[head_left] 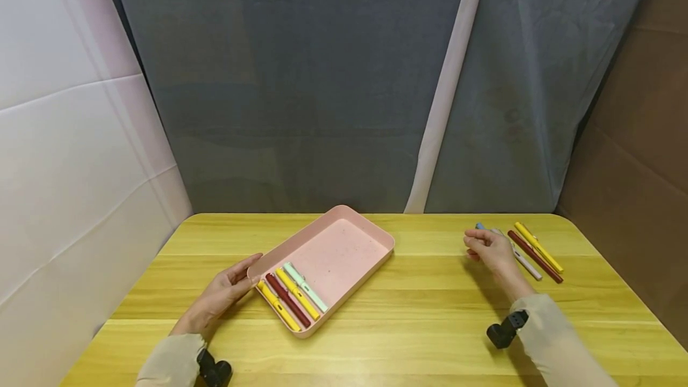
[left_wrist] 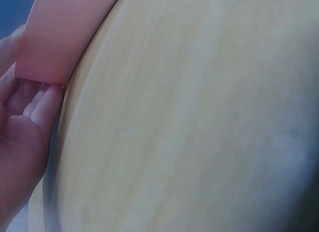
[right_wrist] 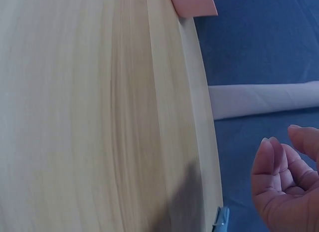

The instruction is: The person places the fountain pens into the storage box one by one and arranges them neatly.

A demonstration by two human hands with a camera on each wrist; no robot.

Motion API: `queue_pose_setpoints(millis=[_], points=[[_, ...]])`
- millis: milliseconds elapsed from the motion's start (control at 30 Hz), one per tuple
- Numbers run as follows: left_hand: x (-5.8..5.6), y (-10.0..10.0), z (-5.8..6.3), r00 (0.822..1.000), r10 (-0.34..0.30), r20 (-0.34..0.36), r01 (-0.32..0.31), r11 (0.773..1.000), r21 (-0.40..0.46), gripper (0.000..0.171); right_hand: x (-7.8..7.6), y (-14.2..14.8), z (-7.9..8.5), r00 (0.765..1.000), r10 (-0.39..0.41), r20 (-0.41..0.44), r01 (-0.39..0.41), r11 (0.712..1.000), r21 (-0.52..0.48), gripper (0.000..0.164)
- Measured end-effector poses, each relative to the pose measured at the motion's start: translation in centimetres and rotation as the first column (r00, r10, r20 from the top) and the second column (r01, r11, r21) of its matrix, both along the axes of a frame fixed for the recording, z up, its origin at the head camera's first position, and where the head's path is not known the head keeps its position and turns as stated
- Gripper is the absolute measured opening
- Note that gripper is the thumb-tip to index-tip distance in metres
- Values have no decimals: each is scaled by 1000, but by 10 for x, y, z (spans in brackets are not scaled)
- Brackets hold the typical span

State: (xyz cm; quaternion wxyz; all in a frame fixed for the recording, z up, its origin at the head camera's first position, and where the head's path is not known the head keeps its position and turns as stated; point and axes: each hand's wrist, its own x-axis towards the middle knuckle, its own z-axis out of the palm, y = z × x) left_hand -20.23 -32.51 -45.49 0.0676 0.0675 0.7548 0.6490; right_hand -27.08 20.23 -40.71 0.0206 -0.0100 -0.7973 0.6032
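Note:
At the left of the table a pink tray (head_left: 344, 249) lies at a slant. My left hand (head_left: 220, 291) holds its left side, thumb at the rim and fingers low against the outer wall. Inside, along the near end, lie a yellow pen (head_left: 278, 306), a dark red pen (head_left: 288, 300), another yellow pen (head_left: 297, 294) and a mint pen (head_left: 305, 287). Over at the right, my right hand (head_left: 491, 252) hovers with loosely bent fingers and nothing in them. Partly behind it are a blue pen (head_left: 480, 226) and a whitish pen (head_left: 528, 263).
Beside the whitish pen, farther right, lie a dark red pen (head_left: 534, 257) and a yellow pen (head_left: 539, 248). The wooden table (head_left: 408, 327) ends at a grey curtain (head_left: 301, 88), with a white panel (head_left: 80, 136) on the left and a brown one (head_left: 634, 154) on the right.

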Motion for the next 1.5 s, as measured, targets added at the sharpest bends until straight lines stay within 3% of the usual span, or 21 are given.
queue_pose_setpoints(millis=[300,1067,1500], points=[[1,1,2,1000,10,16,-10,1000,-2,65,-1,12,1,1000,-14,-1,14,1000,-17,45],[1,1,3,1000,14,17,-13,1000,-7,64,-8,41,0,999,-32,31,29,997,75,47],[0,2,2,999,25,20,-24,1000,-16,65,-16,55,-8,998,-57,-9,57,985,165,45]])
